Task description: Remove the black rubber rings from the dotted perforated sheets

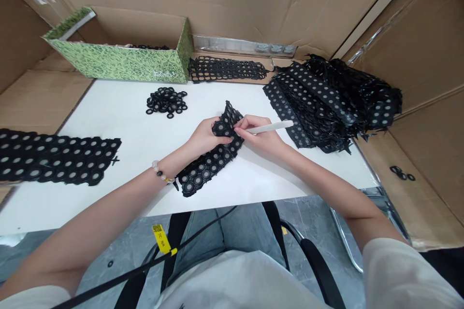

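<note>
A black rubber sheet [206,170] with rows of molded rings lies at the middle of the white table, its far end bent upward. My left hand [207,138] grips that raised part between thumb and fingers. In my right hand [261,136] is a white pen-like tool [273,127], its blunt end pointing right. The tool's tip is hidden by the fingers, close against the sheet. Beyond my left hand lies a small pile of loose black rings [166,100].
Another ring sheet [54,158] lies at the left. A large stack of sheets [319,101] fills the back right. Along the back stand an open green box [123,62] and a punched-out black mesh sheet [228,68]. Several loose rings [401,173] rest on cardboard at the right.
</note>
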`<control>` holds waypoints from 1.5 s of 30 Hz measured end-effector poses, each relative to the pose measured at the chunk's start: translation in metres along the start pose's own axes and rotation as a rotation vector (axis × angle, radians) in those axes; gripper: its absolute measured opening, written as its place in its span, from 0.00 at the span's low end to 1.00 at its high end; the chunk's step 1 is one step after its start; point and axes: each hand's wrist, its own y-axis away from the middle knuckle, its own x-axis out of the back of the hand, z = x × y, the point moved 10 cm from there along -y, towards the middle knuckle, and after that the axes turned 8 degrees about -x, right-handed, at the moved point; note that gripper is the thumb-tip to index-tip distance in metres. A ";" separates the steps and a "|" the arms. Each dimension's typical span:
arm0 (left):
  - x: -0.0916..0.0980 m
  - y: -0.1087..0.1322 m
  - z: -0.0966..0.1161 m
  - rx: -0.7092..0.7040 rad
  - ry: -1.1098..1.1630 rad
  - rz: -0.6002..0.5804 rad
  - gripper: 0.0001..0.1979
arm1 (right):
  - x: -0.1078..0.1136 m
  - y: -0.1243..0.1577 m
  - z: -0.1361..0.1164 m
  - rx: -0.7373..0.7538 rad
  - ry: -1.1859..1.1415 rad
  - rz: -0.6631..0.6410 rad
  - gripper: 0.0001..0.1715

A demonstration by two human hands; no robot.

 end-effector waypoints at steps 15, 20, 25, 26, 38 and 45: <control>0.011 -0.004 0.016 -0.098 -0.117 0.020 0.23 | 0.004 0.005 -0.014 0.141 0.039 0.102 0.15; 0.034 -0.004 0.023 -0.076 -0.151 0.130 0.23 | 0.034 -0.007 0.012 -0.093 -0.217 0.207 0.19; 0.043 -0.004 0.023 -0.073 -0.100 0.211 0.25 | 0.004 -0.008 0.048 -0.502 -0.601 -0.084 0.26; 0.043 -0.004 0.023 -0.082 -0.109 0.208 0.25 | -0.003 -0.006 0.048 -0.548 -0.663 -0.134 0.28; 0.027 -0.005 0.011 -0.076 -0.169 0.094 0.25 | -0.001 -0.001 0.049 -0.548 -0.879 0.018 0.29; 0.021 -0.005 0.023 -0.105 -0.198 0.028 0.28 | -0.003 0.000 0.036 -0.467 -0.832 0.009 0.29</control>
